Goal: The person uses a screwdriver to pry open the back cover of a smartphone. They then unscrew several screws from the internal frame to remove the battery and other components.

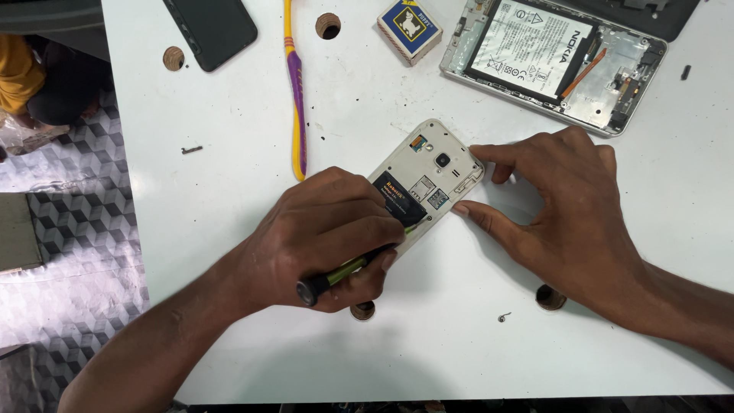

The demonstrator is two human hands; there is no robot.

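Observation:
A small white phone [430,164] lies face down on the white table [428,344] with its back cover off and a black battery showing. My left hand [325,233] rests over its lower part and grips a green-and-black screwdriver [340,271] whose tip is hidden near the phone. My right hand [569,206] steadies the phone's right edge with forefinger and thumb.
A larger opened phone [554,57] with exposed battery lies at the back right. A yellow-and-purple toothbrush [296,92], a black phone cover [212,29] and a small box [409,27] lie at the back. Round holes [550,297] and a loose screw [503,316] dot the table.

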